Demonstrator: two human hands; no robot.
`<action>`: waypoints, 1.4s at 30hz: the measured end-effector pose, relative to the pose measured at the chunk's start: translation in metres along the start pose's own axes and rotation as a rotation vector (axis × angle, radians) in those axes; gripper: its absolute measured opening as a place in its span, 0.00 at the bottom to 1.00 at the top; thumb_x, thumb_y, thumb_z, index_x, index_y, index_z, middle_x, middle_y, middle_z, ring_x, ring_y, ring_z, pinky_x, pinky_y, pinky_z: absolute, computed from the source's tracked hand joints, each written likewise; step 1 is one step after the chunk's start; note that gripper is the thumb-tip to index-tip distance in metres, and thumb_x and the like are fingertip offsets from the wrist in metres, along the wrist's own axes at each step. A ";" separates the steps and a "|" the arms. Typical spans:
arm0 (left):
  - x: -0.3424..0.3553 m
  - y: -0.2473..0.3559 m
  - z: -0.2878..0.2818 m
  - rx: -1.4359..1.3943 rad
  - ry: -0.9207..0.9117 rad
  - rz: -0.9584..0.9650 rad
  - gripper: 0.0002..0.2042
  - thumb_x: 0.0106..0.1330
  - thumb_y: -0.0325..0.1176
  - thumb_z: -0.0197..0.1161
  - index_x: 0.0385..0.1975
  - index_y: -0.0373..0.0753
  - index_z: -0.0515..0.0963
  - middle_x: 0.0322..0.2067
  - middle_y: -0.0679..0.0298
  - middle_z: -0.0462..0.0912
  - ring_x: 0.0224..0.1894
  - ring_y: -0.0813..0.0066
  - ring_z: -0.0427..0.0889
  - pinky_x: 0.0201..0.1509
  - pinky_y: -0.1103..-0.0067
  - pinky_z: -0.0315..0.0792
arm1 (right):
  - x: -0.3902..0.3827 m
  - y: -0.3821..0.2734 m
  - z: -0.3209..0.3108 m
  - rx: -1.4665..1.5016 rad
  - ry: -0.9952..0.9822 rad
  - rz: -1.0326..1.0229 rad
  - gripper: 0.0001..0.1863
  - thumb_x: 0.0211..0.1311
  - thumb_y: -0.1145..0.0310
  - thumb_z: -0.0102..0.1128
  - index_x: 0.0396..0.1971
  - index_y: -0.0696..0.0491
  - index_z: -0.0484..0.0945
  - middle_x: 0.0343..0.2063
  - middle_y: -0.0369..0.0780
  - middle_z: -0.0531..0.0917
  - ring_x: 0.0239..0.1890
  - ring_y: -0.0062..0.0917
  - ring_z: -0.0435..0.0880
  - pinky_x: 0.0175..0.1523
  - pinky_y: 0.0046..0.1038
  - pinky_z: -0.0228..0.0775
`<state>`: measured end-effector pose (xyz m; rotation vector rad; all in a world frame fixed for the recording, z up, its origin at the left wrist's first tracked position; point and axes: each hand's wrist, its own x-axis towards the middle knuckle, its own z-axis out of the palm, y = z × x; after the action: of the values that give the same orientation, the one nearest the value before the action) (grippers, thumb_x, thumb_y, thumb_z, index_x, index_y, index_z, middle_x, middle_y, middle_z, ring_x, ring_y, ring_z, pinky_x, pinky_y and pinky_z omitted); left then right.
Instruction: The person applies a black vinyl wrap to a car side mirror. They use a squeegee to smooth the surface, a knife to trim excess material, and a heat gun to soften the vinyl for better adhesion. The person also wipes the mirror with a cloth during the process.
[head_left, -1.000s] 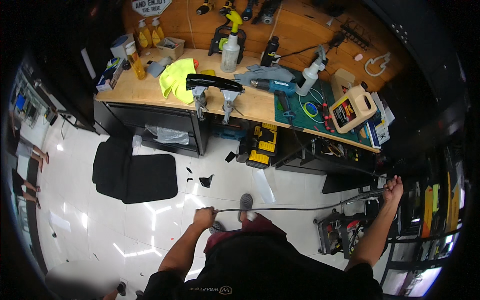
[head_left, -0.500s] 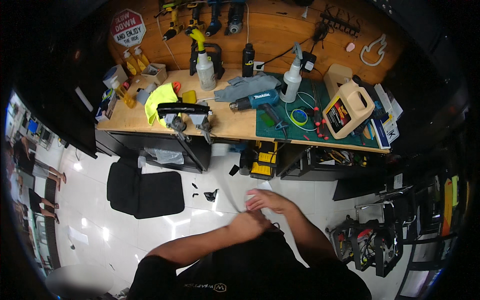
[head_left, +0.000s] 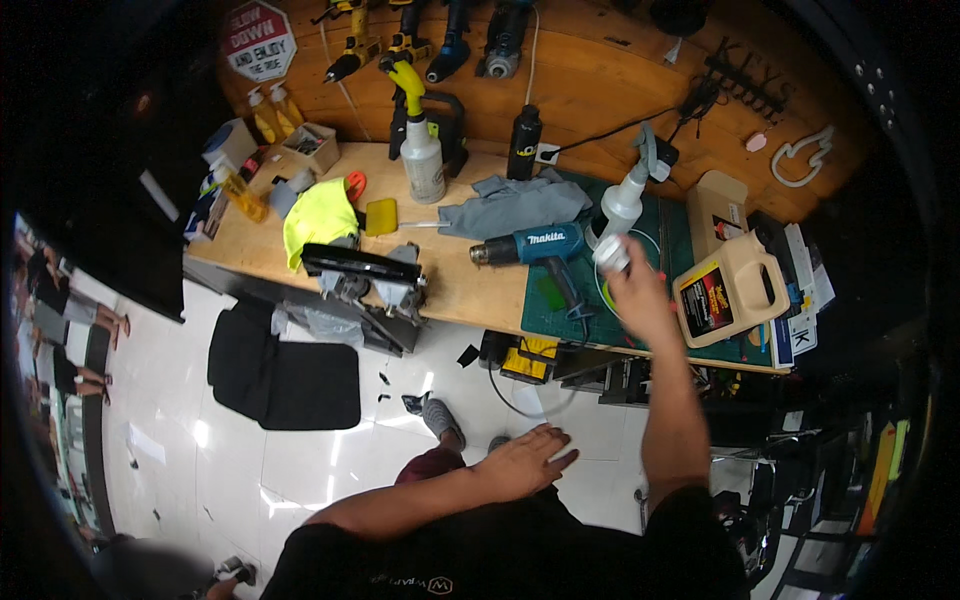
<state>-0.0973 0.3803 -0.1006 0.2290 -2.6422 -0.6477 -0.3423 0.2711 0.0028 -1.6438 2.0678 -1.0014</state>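
Holding my left hand (head_left: 522, 465) loosely spread just in front of my body, on my side of the heat gun (head_left: 545, 243), I have its fingers parted and see nothing between them; what lies under the palm is hidden. Farther out, my right hand (head_left: 638, 290) reaches to the right of the heat gun, its fingers bent around a small white thing (head_left: 610, 252), too unclear to name, and I cannot tell whether that touches the green mat (head_left: 545, 315). Going by how things lie, I judge the grip done and the release not, and how much work remains does not show. No hand is on the heat gun, which lies partly on the mat. Left of it, a black curved piece (head_left: 360, 264) already sits across grey clamps (head_left: 400, 292) at the bench edge. To its right is a beige jug (head_left: 745, 290). Just beyond it lie a grey cloth (head_left: 515, 208) and, farther right, a grey-topped spray bottle (head_left: 622, 205); behind everything, power tools (head_left: 505, 42) hang on the wooden wall (head_left: 600, 95).
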 end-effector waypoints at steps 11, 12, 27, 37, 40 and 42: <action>-0.172 -0.184 -0.018 -0.133 -0.333 -0.907 0.22 0.62 0.45 0.61 0.51 0.39 0.76 0.45 0.47 0.79 0.49 0.49 0.78 0.52 0.64 0.73 | 0.209 0.081 0.071 0.401 -0.196 0.368 0.20 0.67 0.57 0.52 0.50 0.57 0.73 0.28 0.36 0.75 0.24 0.22 0.69 0.26 0.25 0.62; -0.186 -0.188 -0.024 -0.091 -0.397 -1.007 0.22 0.62 0.47 0.60 0.51 0.39 0.76 0.45 0.46 0.79 0.49 0.49 0.79 0.52 0.63 0.73 | 0.232 0.093 0.089 0.188 -0.124 0.318 0.22 0.69 0.56 0.48 0.50 0.59 0.74 0.35 0.42 0.77 0.32 0.30 0.72 0.35 0.30 0.64; -0.186 -0.153 0.043 -0.146 0.032 -1.494 0.19 0.62 0.44 0.60 0.44 0.35 0.79 0.38 0.42 0.81 0.40 0.43 0.80 0.46 0.61 0.74 | 0.373 0.154 0.250 0.550 -0.135 0.767 0.15 0.71 0.62 0.41 0.46 0.54 0.73 0.29 0.42 0.79 0.27 0.28 0.80 0.29 0.35 0.78; -0.186 -0.157 0.089 -0.280 0.189 -1.587 0.19 0.66 0.45 0.55 0.43 0.34 0.79 0.37 0.41 0.81 0.40 0.43 0.80 0.46 0.60 0.74 | 0.392 0.165 0.271 -0.077 -0.247 0.550 0.15 0.65 0.60 0.53 0.42 0.56 0.79 0.38 0.47 0.83 0.37 0.37 0.84 0.39 0.38 0.78; -0.166 -0.150 0.061 -0.317 0.126 -1.697 0.21 0.66 0.48 0.54 0.44 0.34 0.78 0.38 0.41 0.81 0.42 0.43 0.80 0.47 0.59 0.74 | 0.366 0.120 0.240 -0.334 -0.205 0.392 0.17 0.63 0.59 0.57 0.41 0.58 0.80 0.42 0.49 0.82 0.43 0.39 0.82 0.45 0.39 0.77; -0.174 -0.157 0.073 -0.245 0.094 -1.641 0.23 0.65 0.50 0.55 0.44 0.34 0.78 0.38 0.42 0.81 0.43 0.44 0.80 0.48 0.60 0.74 | 0.385 0.130 0.234 -0.448 -0.147 0.307 0.16 0.63 0.61 0.57 0.42 0.58 0.81 0.41 0.50 0.82 0.42 0.40 0.83 0.46 0.39 0.77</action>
<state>0.0383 0.3161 -0.2947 2.2808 -1.6940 -1.2602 -0.4004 -0.1554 -0.1848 -1.4605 2.4622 -0.3217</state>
